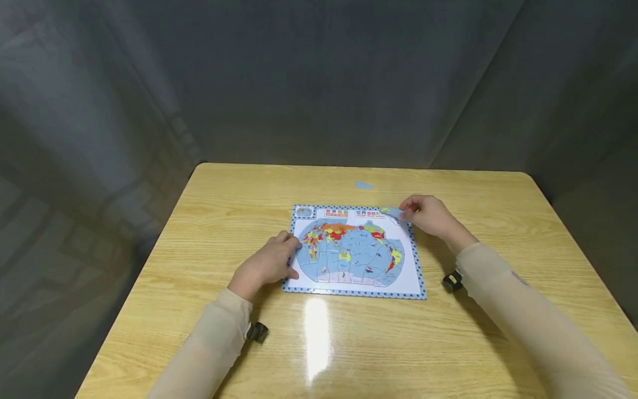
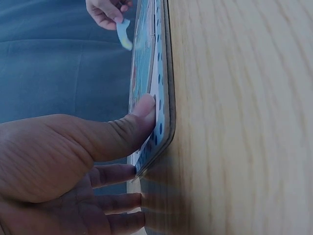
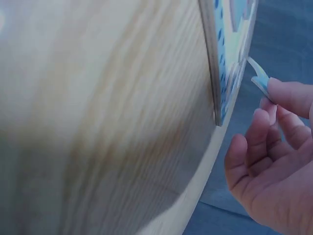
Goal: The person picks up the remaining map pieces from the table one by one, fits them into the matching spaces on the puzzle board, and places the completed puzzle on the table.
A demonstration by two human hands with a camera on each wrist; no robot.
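A world map jigsaw puzzle (image 1: 349, 252) lies flat in a board with a blue dotted border (image 1: 349, 292). White backing shows in a notch at the map's upper right. Between thumb and fingertips, my right hand (image 1: 432, 216) pinches a puzzle piece (image 3: 261, 79), light blue with a yellow-green patch, over the board's upper right corner. The right wrist view shows the other fingers of that hand loosely curled. My left hand (image 1: 271, 259) is at the board's left edge. Its thumb (image 2: 139, 115) rests on the border, while the fingers extend along the board's outer side.
Beyond the board, a loose light-blue puzzle piece (image 1: 364, 185) lies on the wooden table (image 1: 239, 188). Dark curtains (image 1: 319, 83) hang behind the table and at both sides. A black wrist camera (image 1: 452, 281) sits below the right cuff, another (image 1: 257, 332) by the left.
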